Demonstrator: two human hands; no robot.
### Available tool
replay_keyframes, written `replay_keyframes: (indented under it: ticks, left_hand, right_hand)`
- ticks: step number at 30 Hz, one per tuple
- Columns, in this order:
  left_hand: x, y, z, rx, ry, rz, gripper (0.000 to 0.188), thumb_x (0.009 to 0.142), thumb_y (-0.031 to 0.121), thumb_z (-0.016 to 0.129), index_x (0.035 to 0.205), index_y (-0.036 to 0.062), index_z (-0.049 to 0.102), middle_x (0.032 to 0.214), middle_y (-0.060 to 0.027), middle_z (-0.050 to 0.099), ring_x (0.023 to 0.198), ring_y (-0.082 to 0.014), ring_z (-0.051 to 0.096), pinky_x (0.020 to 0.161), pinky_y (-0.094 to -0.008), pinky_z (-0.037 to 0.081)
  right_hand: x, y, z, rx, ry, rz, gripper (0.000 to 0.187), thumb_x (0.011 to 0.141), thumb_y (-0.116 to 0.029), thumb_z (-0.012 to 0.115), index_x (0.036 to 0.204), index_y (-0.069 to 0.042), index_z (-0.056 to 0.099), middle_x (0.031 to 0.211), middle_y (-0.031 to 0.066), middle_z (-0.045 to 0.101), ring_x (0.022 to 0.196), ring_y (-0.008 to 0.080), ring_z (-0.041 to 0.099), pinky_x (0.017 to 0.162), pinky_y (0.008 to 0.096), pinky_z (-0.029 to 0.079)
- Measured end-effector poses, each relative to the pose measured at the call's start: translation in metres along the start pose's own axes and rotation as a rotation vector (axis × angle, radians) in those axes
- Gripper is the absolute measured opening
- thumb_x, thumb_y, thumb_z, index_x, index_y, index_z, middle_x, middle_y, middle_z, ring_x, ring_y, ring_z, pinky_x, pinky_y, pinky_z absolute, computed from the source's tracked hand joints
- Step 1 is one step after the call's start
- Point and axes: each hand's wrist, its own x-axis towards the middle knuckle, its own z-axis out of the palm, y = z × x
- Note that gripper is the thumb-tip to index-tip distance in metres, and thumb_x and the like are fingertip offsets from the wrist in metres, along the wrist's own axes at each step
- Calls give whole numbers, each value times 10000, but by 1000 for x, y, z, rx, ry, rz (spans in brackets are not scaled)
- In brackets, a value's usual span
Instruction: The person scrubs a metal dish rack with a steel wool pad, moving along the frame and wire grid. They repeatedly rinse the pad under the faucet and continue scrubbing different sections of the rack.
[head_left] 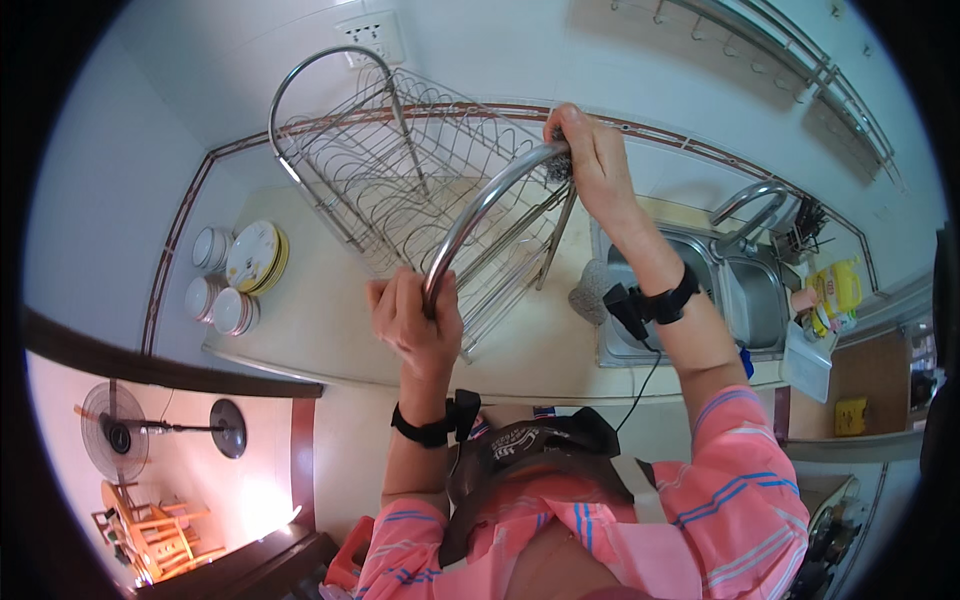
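A chrome wire dish rack [375, 170] stands tilted on the pale countertop, its curved tube end toward me. My left hand [418, 315] is closed around the lower part of that near tube. At the tube's upper right end, my right hand [595, 165] presses a dark steel wool scrubber [560, 165] against the metal. The fingers of my right hand are bent around the scrubber and partly hide it. Beside the sink lies a grey, rough-textured lump [590, 292], whose kind I cannot make out.
Stacked bowls [236, 311] and yellow-rimmed plates [255, 258] stand at the counter's left. To the right are a double steel sink [655, 250] with a faucet [750, 215] and a yellow bottle [838, 288]. A hook rail [780, 60] runs along the wall.
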Motion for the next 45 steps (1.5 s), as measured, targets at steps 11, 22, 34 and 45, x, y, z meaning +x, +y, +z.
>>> replay_keyframes:
  ticks: [11,22,34,45]
  left_hand:
    - [-8,4,-12,-322,-11,-157,381,947,340,734,1042,39,519,984,-119,537,993,-292,563,934,-426,423]
    - [-87,157,115,-799,-625,-461,533,890,184,763,1367,47,567,1501,-194,479,1371,-339,480,1073,-437,429]
    - [-186,297,314,-1167,-551,-1376,282,988,12,638,1242,100,550,1200,-126,698,1009,-216,697,891,-353,591]
    - [-157,233,422,-1352,-246,-1965,213,1059,139,533,1233,23,575,1119,-191,689,909,-262,677,914,-433,589]
  right_hand:
    - [-45,96,-34,1505,349,247,477,1106,-473,405,1135,-48,621,1017,138,670,905,259,621,753,383,488]
    - [-201,116,-132,1945,62,858,605,1042,-543,496,1375,-44,567,1312,195,638,1221,347,608,985,499,512]
    - [-259,283,-333,400,-106,729,475,1062,-436,553,1400,-105,599,1353,82,619,1246,211,562,1066,396,436]
    - [-213,445,-442,-1393,-544,83,272,880,-174,647,1126,-131,754,1389,69,616,1453,237,423,1185,519,333]
